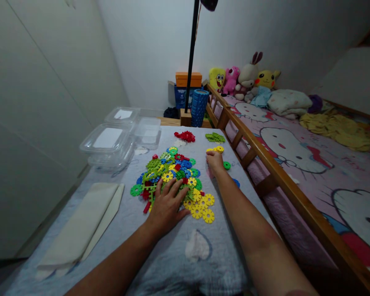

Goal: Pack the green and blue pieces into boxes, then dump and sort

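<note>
A heap of plastic snowflake pieces [172, 172] in green, blue, red and yellow lies on a grey cloth-covered table [200, 263]. My left hand [168, 205] rests flat on the near side of the heap, fingers spread. Farther off, my right hand [215, 161] is closed, knuckles up, right beside a small group of yellow pieces [216, 149]; what its fingers hold is hidden. Sorted groups lie beyond: red pieces [185, 136] and light green pieces [215, 137]. A single green piece [227, 165] sits just right of my right hand.
Clear plastic containers with lids [111, 144] stand at the table's left rear. A folded cream cloth [83, 222] lies at the near left. A wooden bed rail [265, 162] runs along the right, with plush toys [243, 78] behind. A black pole [191, 53] rises at the back.
</note>
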`<state>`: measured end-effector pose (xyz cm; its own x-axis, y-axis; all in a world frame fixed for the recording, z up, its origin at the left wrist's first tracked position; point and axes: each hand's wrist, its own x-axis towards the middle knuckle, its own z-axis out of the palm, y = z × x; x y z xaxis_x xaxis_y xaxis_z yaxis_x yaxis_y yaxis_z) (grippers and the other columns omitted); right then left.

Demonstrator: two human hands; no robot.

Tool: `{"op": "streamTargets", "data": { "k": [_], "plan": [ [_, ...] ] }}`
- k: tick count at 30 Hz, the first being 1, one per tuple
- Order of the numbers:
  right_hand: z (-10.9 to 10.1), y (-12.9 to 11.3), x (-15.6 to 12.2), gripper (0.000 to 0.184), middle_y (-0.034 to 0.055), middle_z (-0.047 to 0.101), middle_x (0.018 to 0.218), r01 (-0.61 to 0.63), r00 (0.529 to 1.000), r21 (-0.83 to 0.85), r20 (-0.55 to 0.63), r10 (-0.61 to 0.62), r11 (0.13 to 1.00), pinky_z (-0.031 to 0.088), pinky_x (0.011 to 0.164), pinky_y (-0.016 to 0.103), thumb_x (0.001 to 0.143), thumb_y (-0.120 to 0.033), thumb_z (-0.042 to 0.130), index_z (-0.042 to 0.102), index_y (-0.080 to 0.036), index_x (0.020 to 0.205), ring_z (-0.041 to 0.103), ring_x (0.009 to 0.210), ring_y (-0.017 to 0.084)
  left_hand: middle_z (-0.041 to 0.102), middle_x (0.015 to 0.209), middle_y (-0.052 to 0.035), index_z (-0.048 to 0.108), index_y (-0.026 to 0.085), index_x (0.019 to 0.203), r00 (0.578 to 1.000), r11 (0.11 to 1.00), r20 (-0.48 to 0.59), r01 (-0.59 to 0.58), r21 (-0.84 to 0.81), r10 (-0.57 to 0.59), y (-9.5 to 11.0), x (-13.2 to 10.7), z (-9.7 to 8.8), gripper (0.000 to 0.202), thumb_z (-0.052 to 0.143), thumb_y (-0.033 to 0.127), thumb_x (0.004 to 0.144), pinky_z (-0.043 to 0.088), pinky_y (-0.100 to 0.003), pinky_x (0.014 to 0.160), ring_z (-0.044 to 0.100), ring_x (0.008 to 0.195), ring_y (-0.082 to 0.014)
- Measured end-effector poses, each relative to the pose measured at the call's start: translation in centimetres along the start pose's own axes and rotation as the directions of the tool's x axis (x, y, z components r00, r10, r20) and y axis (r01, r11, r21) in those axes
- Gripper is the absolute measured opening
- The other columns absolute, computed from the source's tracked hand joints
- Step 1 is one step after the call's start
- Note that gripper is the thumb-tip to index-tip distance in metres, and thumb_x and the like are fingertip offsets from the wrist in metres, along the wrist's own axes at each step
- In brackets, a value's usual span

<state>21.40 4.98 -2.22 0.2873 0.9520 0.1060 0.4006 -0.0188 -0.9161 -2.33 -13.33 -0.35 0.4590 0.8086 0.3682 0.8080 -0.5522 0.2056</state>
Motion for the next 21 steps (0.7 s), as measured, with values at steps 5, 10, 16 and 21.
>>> {"op": "streamTargets", "data": {
  "k": [5, 10, 16, 21],
  "plan": [
    [-0.5, -0.9, -3.9, 0.022, 0.0017, 0.069, 0.08, 0.069, 0.974, -0.019, 0.219, -0.063, 0.997, 0.051, 0.073, 0.028, 0.07, -0.021, 0.06, 0.071, -0.016, 0.088, 0.062, 0.074, 0.016, 0.06, 0.143, -0.0101, 0.064, 0.027, 0.131, 1.0, 1.0, -0.023, -0.003, 0.005, 0.003, -0.5, 0.3, 0.4, 0.044, 0.068, 0.039, 0.088, 0.024, -0.064, 0.117, 0.048, 0.135, -0.0344],
    [-0.8, -1.1, -6.6, 0.024, 0.0014, 0.065, 0.086, 0.293, 0.909, -0.184, 0.359, -0.213, 0.938, 0.047, 0.085, 0.033, 0.066, -0.017, 0.072, 0.073, -0.019, 0.09, 0.059, 0.085, 0.019, 0.062, 0.14, -0.0086, 0.068, 0.029, 0.125, 0.999, 1.0, -0.036, -0.012, 0.011, 0.013, -1.0, 0.7, 0.3, 0.036, 0.067, 0.038, 0.09, 0.025, -0.063, 0.117, 0.051, 0.133, -0.0328],
    [-0.4, -0.9, -7.0, 0.021, -0.0005, 0.061, 0.085, 0.322, 0.917, -0.238, 0.318, -0.24, 0.916, 0.044, 0.079, 0.029, 0.065, -0.016, 0.071, 0.067, -0.02, 0.084, 0.056, 0.083, 0.017, 0.064, 0.137, -0.0088, 0.071, 0.03, 0.121, 0.995, 0.997, -0.103, 0.025, 0.067, -0.018, -2.1, 1.0, 0.1, 0.032, 0.066, 0.035, 0.09, 0.026, -0.064, 0.117, 0.051, 0.131, -0.0332],
    [-1.0, -1.1, -6.7, 0.01, -0.0051, 0.055, 0.067, 0.181, 0.955, -0.135, 0.263, -0.14, 0.974, 0.039, 0.064, 0.026, 0.069, -0.024, 0.064, 0.058, -0.021, 0.075, 0.052, 0.066, 0.014, 0.063, 0.138, -0.0088, 0.069, 0.031, 0.123, 0.993, 0.993, -0.098, 0.078, 0.083, -0.07, -2.6, 1.1, 0.0, 0.032, 0.062, 0.031, 0.092, 0.025, -0.066, 0.115, 0.051, 0.13, -0.034]
  ]
}}
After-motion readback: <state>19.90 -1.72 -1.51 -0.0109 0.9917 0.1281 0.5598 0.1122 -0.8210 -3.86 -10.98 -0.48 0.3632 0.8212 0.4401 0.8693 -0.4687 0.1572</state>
